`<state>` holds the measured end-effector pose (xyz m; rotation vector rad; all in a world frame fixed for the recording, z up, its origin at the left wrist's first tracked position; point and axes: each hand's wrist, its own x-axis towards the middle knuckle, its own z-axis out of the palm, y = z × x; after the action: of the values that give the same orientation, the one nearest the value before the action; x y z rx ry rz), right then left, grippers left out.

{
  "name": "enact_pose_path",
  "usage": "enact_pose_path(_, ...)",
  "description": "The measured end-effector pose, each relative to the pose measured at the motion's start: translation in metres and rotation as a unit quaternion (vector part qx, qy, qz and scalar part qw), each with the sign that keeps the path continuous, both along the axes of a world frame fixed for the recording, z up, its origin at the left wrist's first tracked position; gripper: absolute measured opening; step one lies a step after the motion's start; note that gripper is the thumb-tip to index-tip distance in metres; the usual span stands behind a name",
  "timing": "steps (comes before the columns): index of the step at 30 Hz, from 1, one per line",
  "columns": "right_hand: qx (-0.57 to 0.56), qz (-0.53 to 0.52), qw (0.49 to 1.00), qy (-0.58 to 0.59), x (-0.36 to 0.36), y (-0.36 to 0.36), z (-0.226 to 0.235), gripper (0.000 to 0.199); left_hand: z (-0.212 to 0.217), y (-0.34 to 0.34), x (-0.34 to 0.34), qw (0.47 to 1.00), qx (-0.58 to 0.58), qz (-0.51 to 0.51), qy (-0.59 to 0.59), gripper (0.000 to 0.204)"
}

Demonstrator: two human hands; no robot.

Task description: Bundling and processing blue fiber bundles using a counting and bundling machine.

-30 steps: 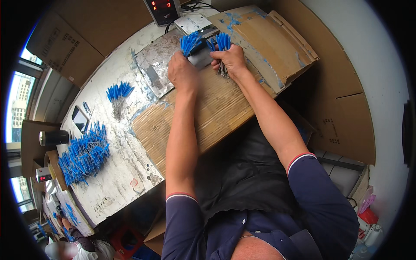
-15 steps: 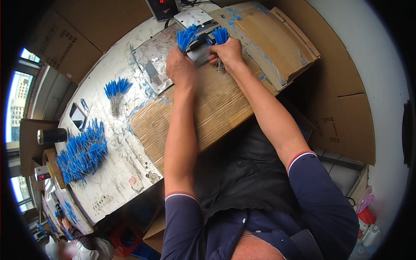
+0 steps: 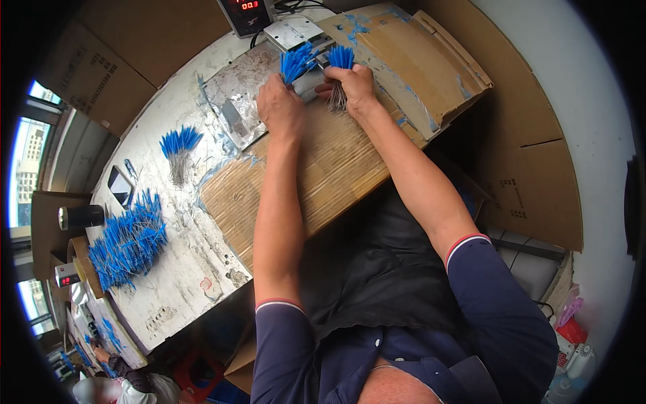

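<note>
My left hand [image 3: 280, 106] is closed round a bundle of thin pieces with blue ends [image 3: 296, 62], which fan out above the fingers. In my right hand [image 3: 356, 87] is a second bundle with blue ends [image 3: 341, 56], its pale wire-like tails [image 3: 337, 101] hanging below the grip. Both hands are close together in front of a small metal fixture [image 3: 295, 31] at the back of the table. The left fingers are partly hidden. A brown cardboard sheet [image 3: 296, 182] lies under my forearms.
On the white table [image 3: 195, 242], a small blue-ended bunch [image 3: 180, 149] lies left, with a large pile [image 3: 129, 239] beyond it. A phone [image 3: 121, 186] and dark cylinder [image 3: 81, 217] are near. A display box [image 3: 245, 15] stands behind; a cardboard box [image 3: 410, 60] sits right. Another person [image 3: 128, 384] works lower left.
My right hand has shifted slightly down and left, its fingers spread a little behind the bundle. The left hand has barely moved. The red digits on the display box look different.
</note>
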<state>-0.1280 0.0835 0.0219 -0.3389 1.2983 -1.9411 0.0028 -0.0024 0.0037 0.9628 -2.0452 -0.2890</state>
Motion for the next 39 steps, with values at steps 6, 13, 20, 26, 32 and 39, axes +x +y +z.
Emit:
enact_pose_path(6,-0.086,0.072,0.994,0.018,-0.006,0.014,-0.009,0.02,0.002,0.001,0.0,1.0,0.026,-0.011,-0.009,0.015)
enact_pose_path(13,-0.055,0.038,0.997,0.048,0.0,0.013,-0.003,0.018,0.001,0.001,0.001,1.0,0.019,-0.013,-0.008,0.014)
enact_pose_path(20,0.015,0.013,0.997,0.07,0.004,0.007,-0.001,0.023,0.002,0.001,0.002,0.999,0.005,-0.035,-0.011,0.014)
enact_pose_path(26,0.033,-0.036,0.995,0.085,0.005,-0.001,-0.003,0.024,0.003,0.003,0.0,0.997,0.032,0.061,0.015,0.009)
enact_pose_path(32,0.055,-0.058,0.991,0.106,0.008,-0.008,0.002,0.024,-0.004,-0.005,0.0,0.994,0.03,0.077,0.07,0.011)
enact_pose_path(39,0.001,-0.072,0.996,0.048,0.011,-0.006,0.002,0.013,-0.004,-0.007,-0.001,0.995,-0.012,0.07,0.063,0.013)
